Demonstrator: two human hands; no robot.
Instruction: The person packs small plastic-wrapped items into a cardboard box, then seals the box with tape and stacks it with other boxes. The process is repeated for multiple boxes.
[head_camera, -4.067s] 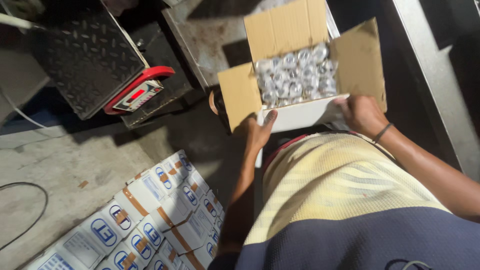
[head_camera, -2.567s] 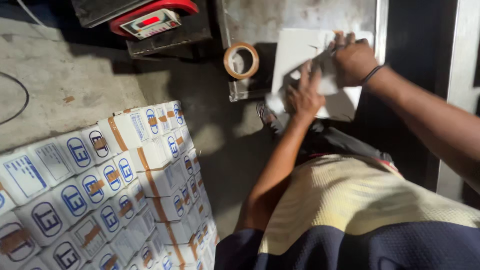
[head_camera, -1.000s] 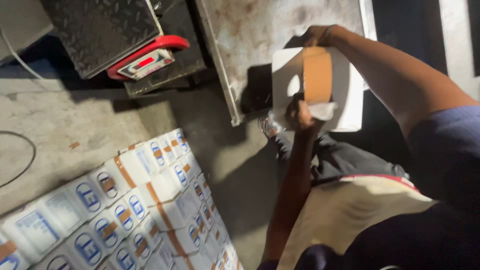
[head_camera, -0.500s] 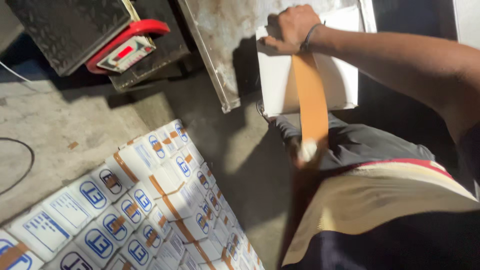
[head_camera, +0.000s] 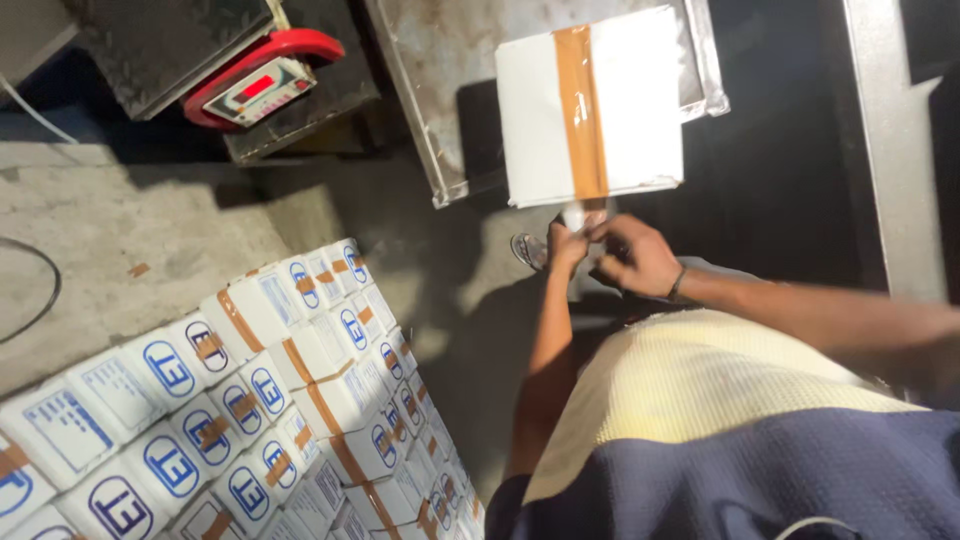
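Observation:
A closed white carton (head_camera: 630, 110) lies on a scuffed metal table (head_camera: 440, 70), with a strip of brown tape (head_camera: 580, 110) running down the middle of its top. Just below the carton's near edge, my left hand (head_camera: 563, 243) and my right hand (head_camera: 638, 256) meet. Their fingers pinch the pale loose end of the tape (head_camera: 574, 216) that hangs over that edge. A thin dark band circles my right wrist. Whether a tape roll is in my right palm is hidden.
A platform scale with a red-rimmed display (head_camera: 255, 85) stands at the upper left. Stacked white cartons with blue marks and brown tape (head_camera: 250, 400) fill the lower left on the concrete floor (head_camera: 120, 230). A sandalled foot (head_camera: 527, 250) shows under the table. A metal rail (head_camera: 885, 150) runs down the right.
The carton went from open to closed and taped. My right hand came off its far edge and down to the near edge, where both hands now meet at the tape's end.

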